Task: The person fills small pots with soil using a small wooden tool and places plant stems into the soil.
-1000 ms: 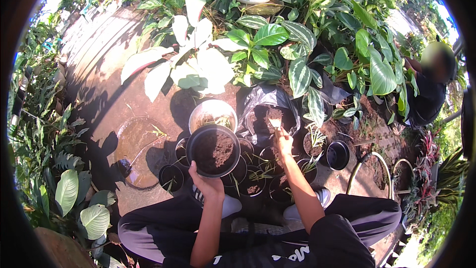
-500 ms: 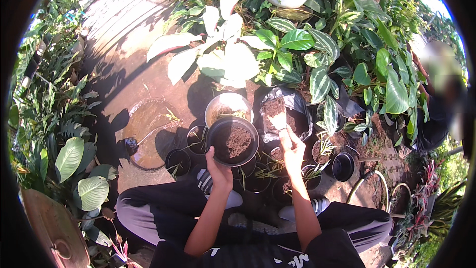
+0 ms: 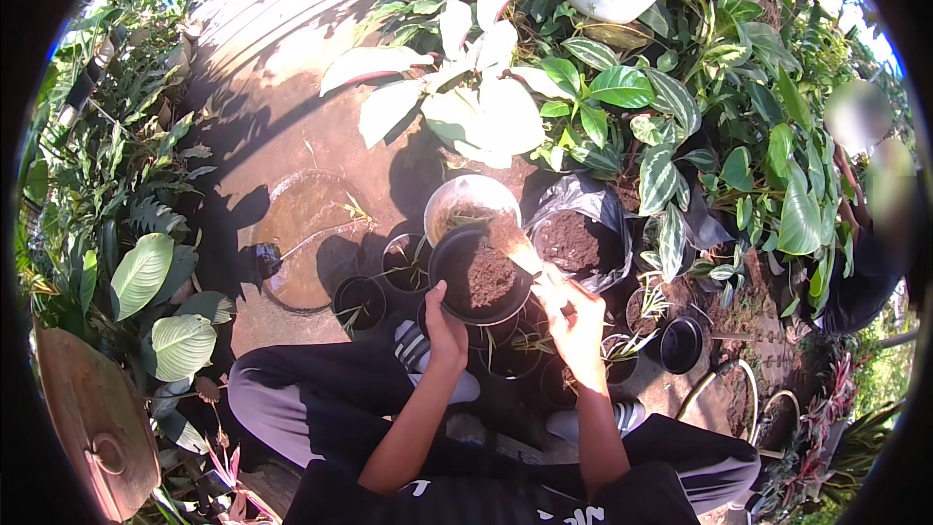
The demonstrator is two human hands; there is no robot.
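In my left hand [image 3: 449,331] is a round black plant pot [image 3: 439,277], gripped by its near-left rim and tilted a little. Dark soil [image 3: 486,277] lies inside it. My right hand [image 3: 571,316] grips a small pale trowel [image 3: 523,255] whose blade is over the pot's right rim, with brown soil at its tip. Just beyond the pot stands a white bucket [image 3: 473,196], partly hidden by it. To the right sits a black plastic bag [image 3: 620,224] filled with soil [image 3: 581,241].
Several small black pots with seedlings stand around my feet, one black pot [image 3: 359,303] at left and another [image 3: 680,344] at right. A wet round lid-like disc [image 3: 301,233] lies on the ground. Leafy plants [image 3: 671,97] crowd the far right. A hose [image 3: 748,394] curves nearby; another person [image 3: 860,262] is at far right.
The trowel with its soil has moved left from above the bag to over the pot, tipping down toward it. The whole view has shifted slightly.
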